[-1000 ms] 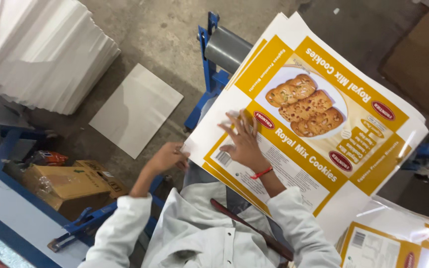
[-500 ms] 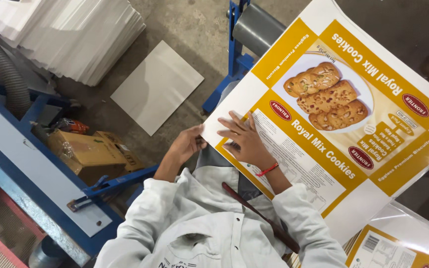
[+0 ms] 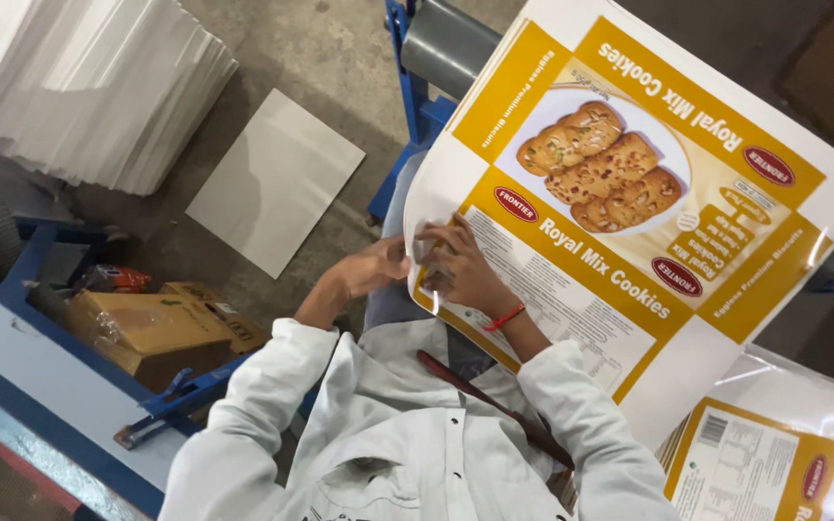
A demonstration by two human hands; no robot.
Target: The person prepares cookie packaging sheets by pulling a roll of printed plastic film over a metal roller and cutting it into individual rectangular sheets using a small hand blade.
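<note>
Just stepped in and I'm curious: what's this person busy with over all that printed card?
A person in a white coat holds a large glossy printed sheet, yellow and white with a biscuit picture. The right hand lies flat on its near corner, and the left hand pinches the edge beside it. More printed sheets lie at lower right. A stack of plain white sheets sits on the left.

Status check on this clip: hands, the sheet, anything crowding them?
Left hand pinches the printed sheet at its corner. Right hand lies flat on it, fingers spread. Grey roller sits under the sheet's far edge; nothing blocks the hands.
</note>
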